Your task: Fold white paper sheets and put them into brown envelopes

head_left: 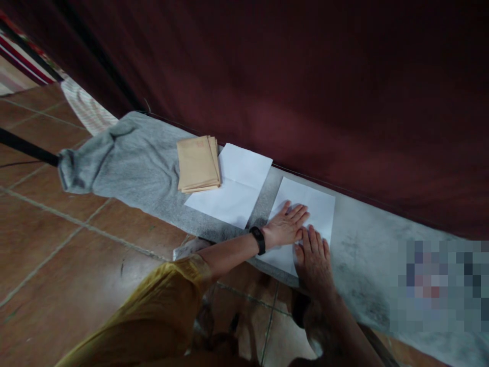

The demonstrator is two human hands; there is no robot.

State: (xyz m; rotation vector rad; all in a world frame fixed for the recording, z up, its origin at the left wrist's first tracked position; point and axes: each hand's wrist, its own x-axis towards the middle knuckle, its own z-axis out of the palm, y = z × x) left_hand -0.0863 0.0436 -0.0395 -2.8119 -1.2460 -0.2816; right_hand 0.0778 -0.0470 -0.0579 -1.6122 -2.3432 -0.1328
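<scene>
A sheet of white paper (305, 196) lies on a grey stone bench, partly covered by both hands. My left hand (287, 224), with a black band on the wrist, rests flat on it with fingers stretched toward the right. Close beside it, my right hand (315, 257) presses flat on the lower right part of the sheet, fingers pointing away from me. The fingertips of the two hands nearly meet. To the left lies a second white sheet (244, 186) with a crease across it. A stack of tan paper envelopes (196, 164) overlaps its left side.
A grey cloth (132, 158) drapes over the left end of the stone bench (355, 239). Behind the bench hangs a dark red curtain (305, 102). A blurred-out patch (435, 285) covers something at the right. Brown floor tiles (57, 244) lie below, and a dark pole (28, 147) juts in from the left.
</scene>
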